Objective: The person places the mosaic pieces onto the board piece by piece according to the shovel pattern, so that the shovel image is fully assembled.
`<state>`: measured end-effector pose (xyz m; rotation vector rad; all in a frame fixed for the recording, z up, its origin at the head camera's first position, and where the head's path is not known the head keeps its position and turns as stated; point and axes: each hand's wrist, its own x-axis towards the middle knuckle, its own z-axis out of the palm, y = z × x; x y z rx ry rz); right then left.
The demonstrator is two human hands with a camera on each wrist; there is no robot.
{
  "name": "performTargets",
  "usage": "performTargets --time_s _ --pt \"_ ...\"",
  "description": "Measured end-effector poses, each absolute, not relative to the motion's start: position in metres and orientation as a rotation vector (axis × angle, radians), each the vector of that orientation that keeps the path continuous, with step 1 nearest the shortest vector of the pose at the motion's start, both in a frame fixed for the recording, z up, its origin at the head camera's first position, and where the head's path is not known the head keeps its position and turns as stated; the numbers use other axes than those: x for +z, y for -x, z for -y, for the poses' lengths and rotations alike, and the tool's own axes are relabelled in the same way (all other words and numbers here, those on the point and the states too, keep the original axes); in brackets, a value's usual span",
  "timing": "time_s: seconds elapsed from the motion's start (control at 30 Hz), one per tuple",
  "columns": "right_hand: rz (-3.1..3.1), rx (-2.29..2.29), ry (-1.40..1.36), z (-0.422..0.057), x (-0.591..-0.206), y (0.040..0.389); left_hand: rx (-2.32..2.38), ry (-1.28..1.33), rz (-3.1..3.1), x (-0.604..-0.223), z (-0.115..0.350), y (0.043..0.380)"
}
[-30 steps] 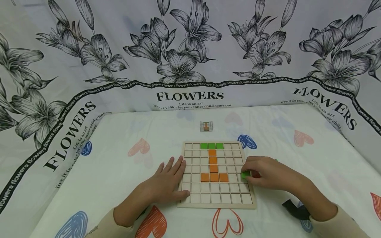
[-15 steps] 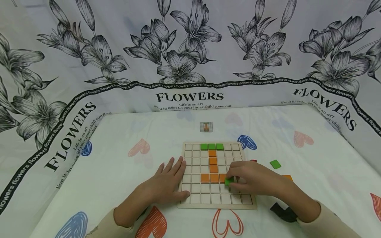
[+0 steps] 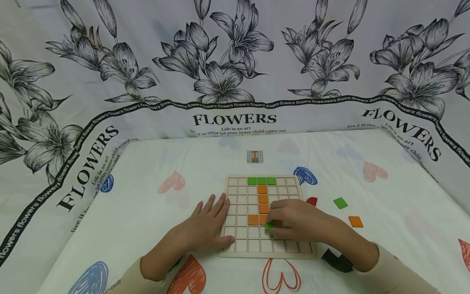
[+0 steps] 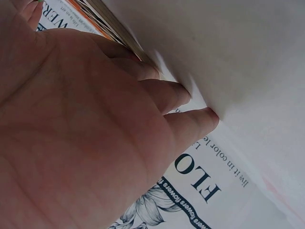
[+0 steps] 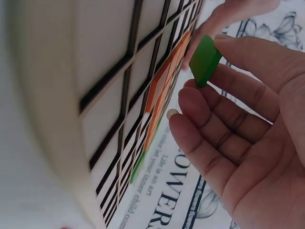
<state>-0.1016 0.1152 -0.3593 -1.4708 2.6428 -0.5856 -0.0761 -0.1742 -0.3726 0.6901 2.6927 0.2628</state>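
Observation:
A wooden grid board (image 3: 268,254) lies on the cloth, with green tiles (image 3: 261,181) in its top row and orange tiles (image 3: 262,199) running down from them to an orange row partly hidden by a hand. My left hand (image 3: 202,226) rests with spread fingers at the board's left edge, thumb over the frame. Above the board's lower middle, my right hand (image 3: 297,220) pinches a green square tile (image 5: 205,59) between thumb and forefinger, as the right wrist view shows. In the head view that tile overlaps the cells just below the orange row.
Right of the board lie a loose green tile (image 3: 340,203), an orange tile (image 3: 355,221) and a partly hidden red piece (image 3: 312,201). A small pattern card (image 3: 255,157) lies beyond the board. A black strap (image 3: 337,260) shows under the right forearm.
My right hand has carried the green tile leftward from the board's right edge to its lower middle. The loose tiles at the right have come into view. My left hand has stayed put.

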Motion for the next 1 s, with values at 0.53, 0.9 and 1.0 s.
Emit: performTargets --time_s 0.53,0.9,1.0 --pt "-2.615 -0.417 1.511 -0.081 -0.36 0.098 0.273 -0.697 -2.69 -0.373 0.174 0.077" --pt "-2.593 -0.379 1.534 -0.074 -0.358 0.096 0.273 -0.695 -2.694 -0.371 0.174 0.076" --pt "-2.591 -0.359 1.557 -0.072 -0.359 0.096 0.27 -0.696 -2.694 -0.371 0.174 0.076"
